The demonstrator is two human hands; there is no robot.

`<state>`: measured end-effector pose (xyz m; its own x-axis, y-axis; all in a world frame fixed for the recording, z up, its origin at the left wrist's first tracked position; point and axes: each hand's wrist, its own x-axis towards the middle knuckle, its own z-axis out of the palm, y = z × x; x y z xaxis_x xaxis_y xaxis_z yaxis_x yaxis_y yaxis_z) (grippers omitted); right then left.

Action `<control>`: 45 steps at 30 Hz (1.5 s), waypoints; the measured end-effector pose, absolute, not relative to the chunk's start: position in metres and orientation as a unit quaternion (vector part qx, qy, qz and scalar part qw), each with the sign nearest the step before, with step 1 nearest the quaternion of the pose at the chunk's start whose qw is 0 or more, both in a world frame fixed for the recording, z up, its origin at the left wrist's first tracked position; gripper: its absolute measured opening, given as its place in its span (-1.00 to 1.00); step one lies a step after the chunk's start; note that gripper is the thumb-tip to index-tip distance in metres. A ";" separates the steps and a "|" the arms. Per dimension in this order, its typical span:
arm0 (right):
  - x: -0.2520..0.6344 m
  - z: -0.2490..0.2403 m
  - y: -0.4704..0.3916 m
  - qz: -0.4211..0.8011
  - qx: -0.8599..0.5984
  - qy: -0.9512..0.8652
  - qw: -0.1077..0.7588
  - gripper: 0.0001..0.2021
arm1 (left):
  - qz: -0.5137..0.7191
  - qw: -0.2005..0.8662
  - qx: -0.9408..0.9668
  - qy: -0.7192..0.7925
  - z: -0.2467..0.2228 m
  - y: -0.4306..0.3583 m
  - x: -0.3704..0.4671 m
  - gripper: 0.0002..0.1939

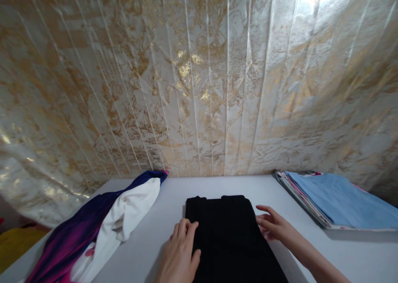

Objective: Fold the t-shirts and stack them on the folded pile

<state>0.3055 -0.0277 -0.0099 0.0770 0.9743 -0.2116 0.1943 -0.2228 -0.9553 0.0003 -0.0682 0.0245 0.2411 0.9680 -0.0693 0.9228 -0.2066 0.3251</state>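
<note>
A black garment (228,237), folded into a long rectangle, lies flat on the white table in front of me; its lower end runs out of view. My left hand (180,250) rests along the garment's left edge, fingers bent and thumb apart, with the fingertips on the cloth. At the right edge, my right hand (270,224) is beside the cloth, its fingers spread and their tips touching or very near the border. Neither hand visibly grips the fabric.
On the right stands a stack of folded clothes with a light blue piece (345,200) on top. A white garment (127,210) and a purple and navy garment (83,225) lie loosely on the left. A patterned silver and gold sheet (199,88) hangs behind the table (174,187).
</note>
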 end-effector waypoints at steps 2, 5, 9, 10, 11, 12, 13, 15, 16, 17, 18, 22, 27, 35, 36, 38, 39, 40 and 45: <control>0.305 -0.012 -0.007 0.468 -0.622 -0.470 0.417 -0.39 | 0.081 0.134 0.780 0.605 0.029 -0.064 0.017 -0.41; 0.303 -0.016 0.015 0.425 -0.633 -0.500 0.411 -0.43 | 0.140 0.144 0.811 0.550 0.033 -0.043 0.046 -0.47; 0.301 -0.020 0.025 0.404 -0.588 -0.557 0.426 -0.43 | 0.206 0.190 0.836 0.472 0.032 0.013 0.087 -0.57; 0.301 -0.020 0.025 0.412 -0.567 -0.565 0.435 -0.44 | 0.209 0.201 0.838 0.462 0.031 0.027 0.096 -0.58; 0.301 -0.020 0.026 0.424 -0.547 -0.570 0.444 -0.44 | 0.207 0.212 0.838 0.458 0.030 0.040 0.105 -0.59; 0.301 -0.020 0.026 0.437 -0.530 -0.571 0.451 -0.44 | 0.203 0.222 0.837 0.458 0.029 0.050 0.112 -0.61; 0.301 -0.020 0.027 0.451 -0.518 -0.567 0.454 -0.43 | 0.199 0.232 0.834 0.460 0.028 0.057 0.118 -0.64; 0.303 -0.020 0.031 0.479 -0.512 -0.550 0.454 -0.39 | 0.191 0.244 0.825 0.472 0.026 0.066 0.126 -0.72; 0.304 -0.020 0.032 0.489 -0.517 -0.539 0.450 -0.37 | 0.187 0.243 0.820 0.483 0.026 0.069 0.129 -0.75; 0.305 -0.019 0.032 0.494 -0.529 -0.529 0.443 -0.36 | 0.184 0.239 0.814 0.496 0.026 0.070 0.132 -0.76; 0.306 -0.017 0.032 0.493 -0.546 -0.522 0.432 -0.36 | 0.180 0.232 0.808 0.511 0.025 0.072 0.134 -0.77; 0.309 -0.004 0.017 0.456 -0.618 -0.557 0.316 -0.40 | 0.148 0.206 0.795 0.551 0.022 0.078 0.142 -0.80; 0.308 -0.001 -0.007 0.478 -0.609 -0.591 0.226 -0.33 | 0.148 0.190 0.787 0.569 0.017 0.080 0.148 -0.76; 0.311 -0.013 -0.009 0.550 -0.565 -0.532 0.308 -0.27 | 0.175 0.200 0.822 0.504 0.007 0.072 0.146 -0.73; 0.311 -0.013 -0.009 0.554 -0.560 -0.532 0.310 -0.28 | 0.175 0.203 0.824 0.498 0.006 0.071 0.146 -0.72; 0.312 -0.010 -0.008 0.553 -0.553 -0.538 0.314 -0.31 | 0.176 0.209 0.831 0.485 0.007 0.069 0.143 -0.71; 0.312 -0.009 -0.008 0.552 -0.548 -0.543 0.316 -0.33 | 0.175 0.213 0.834 0.479 0.008 0.068 0.142 -0.71; 0.312 -0.007 -0.008 0.552 -0.543 -0.548 0.316 -0.36 | 0.173 0.217 0.837 0.473 0.009 0.067 0.141 -0.72; 0.312 0.000 -0.007 0.558 -0.536 -0.556 0.303 -0.37 | 0.174 0.219 0.840 0.466 0.017 0.068 0.137 -0.78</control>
<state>0.3120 -0.0068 0.0001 -0.2415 0.9344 -0.2618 0.2587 -0.1980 -0.9454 0.1372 0.0680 0.0173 0.5062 0.8580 0.0877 0.7059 -0.4705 0.5295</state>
